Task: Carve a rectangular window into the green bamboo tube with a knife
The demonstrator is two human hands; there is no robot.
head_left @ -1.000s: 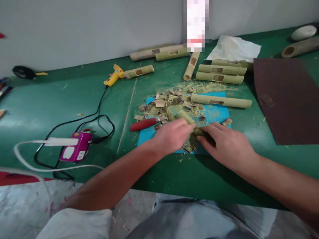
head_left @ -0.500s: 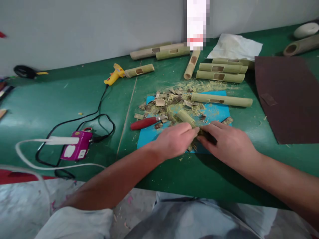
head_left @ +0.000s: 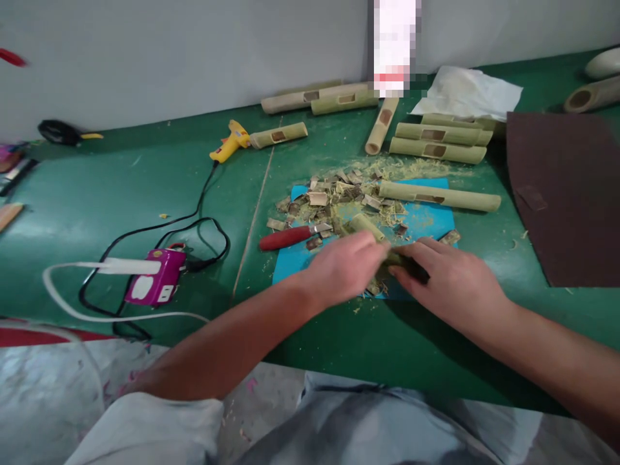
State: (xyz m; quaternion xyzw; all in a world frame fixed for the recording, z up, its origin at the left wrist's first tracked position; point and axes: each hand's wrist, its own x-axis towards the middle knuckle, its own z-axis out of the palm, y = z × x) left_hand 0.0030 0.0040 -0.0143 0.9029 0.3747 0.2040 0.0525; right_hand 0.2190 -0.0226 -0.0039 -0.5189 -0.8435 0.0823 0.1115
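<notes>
Layout of the worktop (head_left: 165, 174). The near tube (head_left: 367, 225) lies over the central sheet (head_left: 433, 223), right of the knife (head_left: 285, 237); offcuts (head_left: 318, 198) lie behind both. Stacked tubes (head_left: 467, 154) lie behind the sheet, the glue gun (head_left: 232, 142) behind left, the socket adapter (head_left: 155, 278) left, the mat (head_left: 571, 200) right.

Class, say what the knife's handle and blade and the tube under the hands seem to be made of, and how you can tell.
Knife handle: probably painted wood or plastic; smooth, even red.
Knife blade: likely bare metal; grey sheen.
Tube: apparently bamboo, unvarnished; pale green, rounded wall.
</notes>
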